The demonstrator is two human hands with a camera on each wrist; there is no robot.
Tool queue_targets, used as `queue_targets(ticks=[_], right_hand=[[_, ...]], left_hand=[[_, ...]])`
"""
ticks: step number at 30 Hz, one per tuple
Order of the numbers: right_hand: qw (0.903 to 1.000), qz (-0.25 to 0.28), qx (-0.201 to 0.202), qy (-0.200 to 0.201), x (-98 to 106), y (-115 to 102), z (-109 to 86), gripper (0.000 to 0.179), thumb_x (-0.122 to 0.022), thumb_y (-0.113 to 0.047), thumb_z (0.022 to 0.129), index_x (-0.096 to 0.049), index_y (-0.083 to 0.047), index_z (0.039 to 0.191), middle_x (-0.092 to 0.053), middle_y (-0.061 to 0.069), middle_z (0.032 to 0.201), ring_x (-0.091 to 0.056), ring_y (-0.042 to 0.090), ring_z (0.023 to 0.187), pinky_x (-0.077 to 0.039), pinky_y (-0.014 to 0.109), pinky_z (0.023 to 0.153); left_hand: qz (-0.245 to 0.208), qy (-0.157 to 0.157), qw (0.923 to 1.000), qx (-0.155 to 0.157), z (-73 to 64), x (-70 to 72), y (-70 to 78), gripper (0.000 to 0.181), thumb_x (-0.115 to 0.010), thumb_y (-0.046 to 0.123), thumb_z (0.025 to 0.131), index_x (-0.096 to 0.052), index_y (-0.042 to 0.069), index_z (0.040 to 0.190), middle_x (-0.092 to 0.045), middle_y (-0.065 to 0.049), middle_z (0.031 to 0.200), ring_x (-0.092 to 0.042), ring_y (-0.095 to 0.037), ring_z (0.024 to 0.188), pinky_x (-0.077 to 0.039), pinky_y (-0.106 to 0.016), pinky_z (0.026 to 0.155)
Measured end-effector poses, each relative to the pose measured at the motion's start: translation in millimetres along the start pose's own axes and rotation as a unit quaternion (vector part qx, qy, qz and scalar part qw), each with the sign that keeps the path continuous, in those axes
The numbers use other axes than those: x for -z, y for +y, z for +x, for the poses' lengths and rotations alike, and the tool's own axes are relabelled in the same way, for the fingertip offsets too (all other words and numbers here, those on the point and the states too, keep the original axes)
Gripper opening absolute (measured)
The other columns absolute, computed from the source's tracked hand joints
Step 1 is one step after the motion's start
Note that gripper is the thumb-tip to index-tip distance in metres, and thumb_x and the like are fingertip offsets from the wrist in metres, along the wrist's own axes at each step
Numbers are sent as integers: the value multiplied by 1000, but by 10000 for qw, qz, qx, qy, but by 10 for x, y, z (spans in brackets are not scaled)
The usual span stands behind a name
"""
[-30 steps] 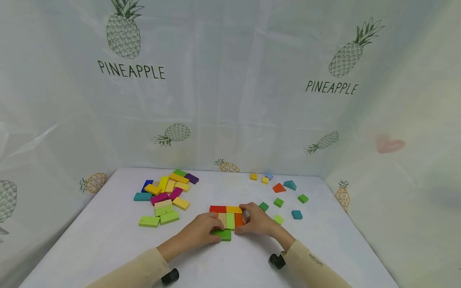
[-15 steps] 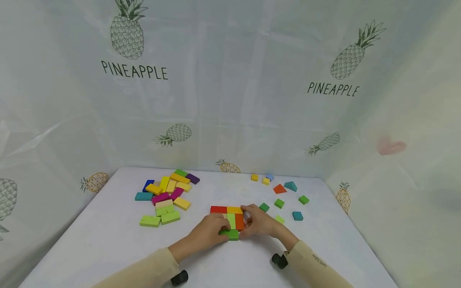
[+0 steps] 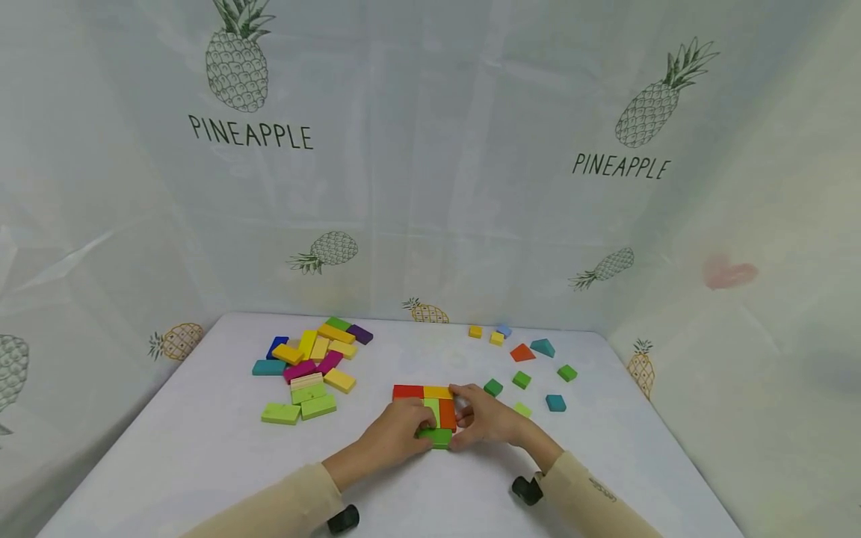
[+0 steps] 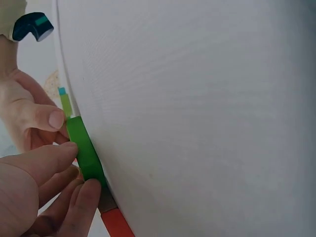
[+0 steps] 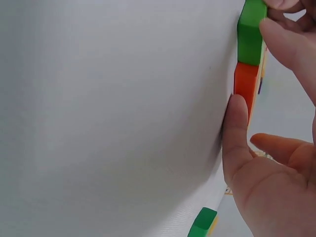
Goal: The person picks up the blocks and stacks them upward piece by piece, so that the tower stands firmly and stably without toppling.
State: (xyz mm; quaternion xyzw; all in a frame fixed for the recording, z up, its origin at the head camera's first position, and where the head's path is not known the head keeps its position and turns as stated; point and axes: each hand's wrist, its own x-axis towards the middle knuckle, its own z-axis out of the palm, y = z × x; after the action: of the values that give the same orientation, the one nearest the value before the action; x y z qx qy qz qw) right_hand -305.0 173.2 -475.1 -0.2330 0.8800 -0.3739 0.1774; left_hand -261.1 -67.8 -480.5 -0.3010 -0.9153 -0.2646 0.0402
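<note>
My left hand (image 3: 393, 435) pinches a green wooden block (image 3: 440, 439) at the near edge of a flat, close-set arrangement of blocks. In the left wrist view its thumb and fingers (image 4: 88, 197) press the green block (image 4: 85, 150). The arrangement shows a red block (image 3: 408, 391), a yellow block (image 3: 439, 392), a light green block (image 3: 433, 408) and an orange block (image 3: 447, 413). The left hand hides its left part. My right hand (image 3: 496, 420) spans the right side. Its thumb touches the green block (image 5: 251, 37), and a finger lies along the orange block (image 5: 245, 81).
A loose heap of coloured blocks (image 3: 308, 368) lies on the white table (image 3: 202, 418) at the left. Small pieces, including a teal block (image 3: 555, 403) and an orange triangle (image 3: 522, 353), are scattered at the right. A pineapple-print cloth (image 3: 430, 187) hangs behind.
My left hand has slid the green block rightward along the arrangement's near edge, up to my right thumb. The right thumb has shifted toward me, onto the green block's end.
</note>
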Motion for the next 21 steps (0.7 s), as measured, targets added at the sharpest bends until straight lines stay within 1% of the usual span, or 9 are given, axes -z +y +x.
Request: queue_targets(ticks=[3, 7, 10, 13, 17, 21], right_hand=[[9999, 10, 55, 99, -25, 14, -27, 95, -94, -23, 83, -42, -5, 161, -53, 9, 140, -63, 18, 108, -60, 28, 93], [9998, 110, 91, 172, -50, 28, -53, 92, -93, -22, 85, -43, -3, 160, -53, 9, 142, -64, 19, 111, -60, 29, 95], [9996, 199, 108, 163, -51, 35, -65, 90, -92, -21, 85, -44, -2, 159, -52, 10, 146, -63, 20, 114, -60, 30, 97], [9996, 148, 171, 137, -49, 42, -74, 88, -92, -20, 86, -46, -1, 158, -50, 12, 150, -64, 21, 116, -60, 31, 98], [9997, 79, 223, 112, -46, 42, -81, 86, -92, -21, 86, -48, 0, 157, -48, 15, 154, -65, 21, 117, -59, 32, 99], [9995, 126, 270, 94, -45, 40, -84, 85, -92, -22, 86, -49, 1, 156, -47, 18, 156, -66, 22, 118, -60, 32, 99]], left_hand=[[-1, -9, 10000, 24, 9, -16, 8, 15, -89, 18, 87, -79, 16, 98, -60, 11, 82, -50, -4, 76, -50, -18, 72], [-3, 17, 10000, 37, 23, -37, 2, 15, -90, 18, 87, -79, 17, 97, -60, 11, 82, -50, -3, 76, -50, -17, 71], [-31, 53, 10000, 4, 33, -45, -1, 15, -89, 18, 87, -79, 16, 97, -60, 11, 82, -50, -3, 76, -49, -17, 70], [-86, 51, 9999, 6, 35, -42, 13, 15, -89, 17, 87, -79, 16, 97, -61, 10, 83, -50, -3, 76, -49, -17, 70], [-162, -13, 9998, 80, 37, -32, 41, 15, -89, 18, 87, -79, 15, 99, -62, 10, 84, -51, -3, 78, -51, -18, 73], [-186, -65, 9997, 148, 45, -28, 64, 16, -90, 18, 87, -80, 15, 99, -62, 10, 85, -52, -3, 79, -52, -18, 73]])
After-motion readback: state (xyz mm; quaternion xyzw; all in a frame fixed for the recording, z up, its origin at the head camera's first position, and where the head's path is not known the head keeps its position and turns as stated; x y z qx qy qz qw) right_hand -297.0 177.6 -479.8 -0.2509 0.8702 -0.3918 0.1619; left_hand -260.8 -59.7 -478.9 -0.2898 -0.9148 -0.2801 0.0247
